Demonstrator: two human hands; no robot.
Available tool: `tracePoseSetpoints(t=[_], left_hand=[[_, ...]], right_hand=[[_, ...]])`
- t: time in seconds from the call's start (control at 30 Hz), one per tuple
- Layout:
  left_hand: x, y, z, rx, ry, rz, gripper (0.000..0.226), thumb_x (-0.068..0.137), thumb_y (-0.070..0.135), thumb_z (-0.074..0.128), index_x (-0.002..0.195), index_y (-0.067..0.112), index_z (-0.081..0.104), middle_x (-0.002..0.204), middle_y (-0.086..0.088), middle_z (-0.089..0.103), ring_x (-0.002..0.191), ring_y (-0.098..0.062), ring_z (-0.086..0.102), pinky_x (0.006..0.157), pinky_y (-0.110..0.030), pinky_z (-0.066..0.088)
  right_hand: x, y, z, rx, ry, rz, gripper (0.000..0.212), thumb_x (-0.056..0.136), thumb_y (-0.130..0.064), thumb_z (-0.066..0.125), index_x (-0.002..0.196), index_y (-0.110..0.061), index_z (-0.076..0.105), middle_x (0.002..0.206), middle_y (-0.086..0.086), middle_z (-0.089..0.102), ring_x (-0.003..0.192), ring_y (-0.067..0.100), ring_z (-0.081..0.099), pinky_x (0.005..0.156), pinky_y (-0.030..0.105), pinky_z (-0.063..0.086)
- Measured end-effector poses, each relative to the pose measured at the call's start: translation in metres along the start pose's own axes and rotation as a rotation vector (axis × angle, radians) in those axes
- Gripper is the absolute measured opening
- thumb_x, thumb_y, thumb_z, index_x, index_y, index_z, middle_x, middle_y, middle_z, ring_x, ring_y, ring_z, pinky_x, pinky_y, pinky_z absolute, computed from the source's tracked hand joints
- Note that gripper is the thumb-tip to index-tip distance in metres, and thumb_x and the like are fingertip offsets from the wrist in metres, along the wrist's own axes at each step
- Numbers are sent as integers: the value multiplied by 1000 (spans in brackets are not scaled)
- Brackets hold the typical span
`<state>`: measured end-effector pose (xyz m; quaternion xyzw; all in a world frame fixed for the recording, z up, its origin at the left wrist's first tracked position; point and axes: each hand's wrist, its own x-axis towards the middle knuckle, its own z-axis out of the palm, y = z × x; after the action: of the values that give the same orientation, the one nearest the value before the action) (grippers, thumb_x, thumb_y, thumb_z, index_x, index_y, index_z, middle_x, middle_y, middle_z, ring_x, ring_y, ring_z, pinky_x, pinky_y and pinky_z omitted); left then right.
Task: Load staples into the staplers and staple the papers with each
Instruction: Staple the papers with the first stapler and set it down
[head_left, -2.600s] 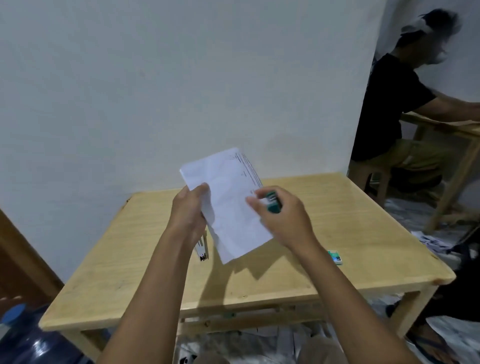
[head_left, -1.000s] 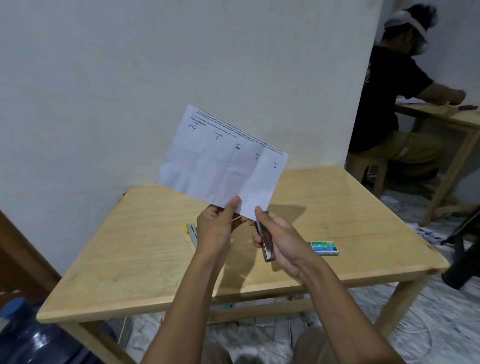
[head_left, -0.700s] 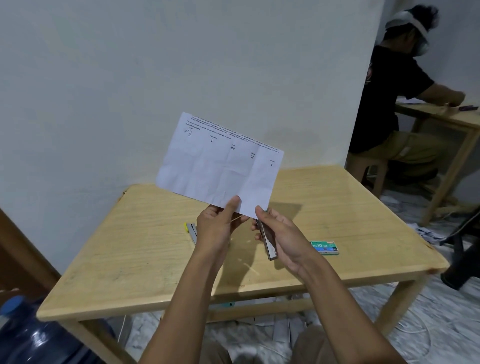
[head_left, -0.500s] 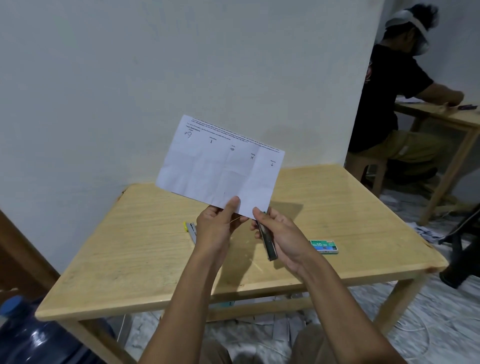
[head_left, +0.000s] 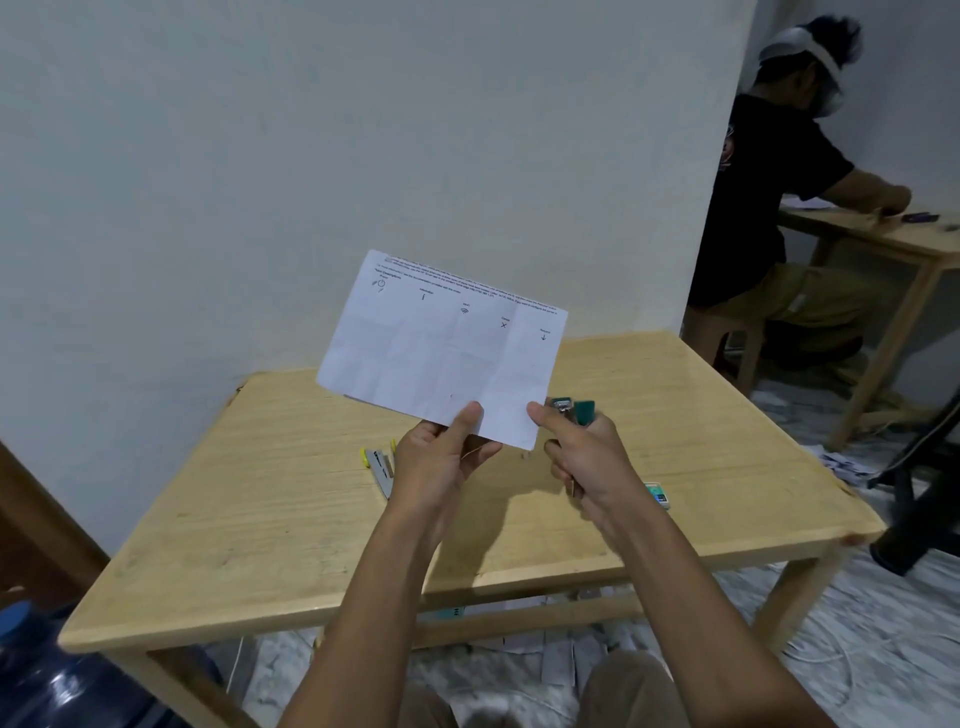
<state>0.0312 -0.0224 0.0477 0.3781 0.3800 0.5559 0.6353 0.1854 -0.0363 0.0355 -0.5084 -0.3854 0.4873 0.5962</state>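
Above the wooden surface (head_left: 260, 493), a creased sheet of paper (head_left: 441, 353) is held upright by its lower edge, pinched in the grip of the left hand (head_left: 436, 467). This presumably offers its lower right corner to the green stapler (head_left: 574, 413), around which the grip of the right hand (head_left: 587, 462) is closed, just beside that corner. A yellow stapler (head_left: 382, 467) and a small staple box (head_left: 657, 493) are left lying on the surface, near both hands. On the sheet a Wi-Fi mark, a cross and a downward arrow can be made out; the fine print and the box label cannot be read.
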Motion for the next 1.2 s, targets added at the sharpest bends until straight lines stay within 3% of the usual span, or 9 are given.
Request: tracePoseSetpoints(t=[0.07, 0.2, 0.33, 0.5, 0.63, 0.83, 0.97, 1.07, 1.2], left_hand=[[0, 2, -1, -53, 17, -12, 16, 93, 17, 65, 85, 4, 61, 67, -3, 66, 65, -19, 65, 77, -32, 61], [10, 9, -11, -127, 113, 0, 18, 95, 16, 62, 100, 0, 57, 75, -9, 64, 65, -21, 68, 70, -29, 61], [23, 12, -25, -129, 241, -2, 21, 93, 12, 64, 109, -1, 58, 91, -15, 65, 71, -22, 67, 72, -29, 61], [38, 14, -30, -95, 239, -47, 22, 90, 6, 67, 109, -1, 60, 101, -15, 66, 73, -23, 68, 70, -29, 60], [50, 17, -14, -46, 210, -39, 7, 91, 2, 65, 95, 1, 59, 94, -13, 66, 73, -24, 67, 70, -29, 61], [89, -3, 33, -61, 284, -47, 15, 92, -6, 60, 88, 5, 50, 86, -12, 55, 64, -23, 60, 63, -30, 62], [116, -33, 63, -32, 300, -132, 13, 91, -8, 57, 88, 2, 49, 81, -15, 59, 59, -23, 62, 55, -27, 60], [138, -55, 79, 46, 303, -182, 13, 91, -9, 54, 83, 1, 52, 75, -15, 62, 44, -18, 64, 44, -24, 54], [170, -76, 86, 288, 261, -197, 11, 87, -7, 52, 83, 2, 56, 68, -15, 66, 47, -25, 63, 61, -34, 61]], right_hand=[[1, -1, -3, -24, 39, -10, 15, 90, -29, 70, 88, -15, 64, 49, -7, 34, 41, 8, 26, 45, 24, 25], [2, -2, -16, -66, 95, -2, 16, 90, -29, 69, 84, -18, 59, 54, -5, 26, 47, 11, 25, 50, 26, 25], [1, -3, -29, -111, 123, 13, 16, 90, -30, 68, 89, -16, 61, 53, -7, 28, 47, 10, 28, 53, 27, 30], [3, -5, -41, -179, 153, 14, 19, 89, -33, 68, 90, -16, 59, 57, -6, 34, 51, 12, 32, 57, 28, 32], [5, -13, -46, -214, 291, -29, 19, 91, -33, 64, 94, -14, 64, 75, -3, 54, 65, 12, 45, 62, 26, 39], [19, -25, -63, -295, 351, -70, 18, 89, -29, 61, 101, -16, 60, 78, -3, 53, 66, 13, 46, 61, 31, 39], [33, -37, -75, -377, 287, -15, 13, 87, -23, 57, 85, -15, 48, 69, 2, 40, 60, 18, 35, 53, 29, 29], [43, -44, -84, -401, 239, 29, 10, 86, -24, 54, 85, -17, 47, 66, 3, 37, 56, 18, 32, 51, 29, 28], [53, -48, -93, -393, 208, 50, 11, 87, -21, 54, 81, -18, 46, 59, -1, 36, 48, 14, 30, 49, 27, 26]])
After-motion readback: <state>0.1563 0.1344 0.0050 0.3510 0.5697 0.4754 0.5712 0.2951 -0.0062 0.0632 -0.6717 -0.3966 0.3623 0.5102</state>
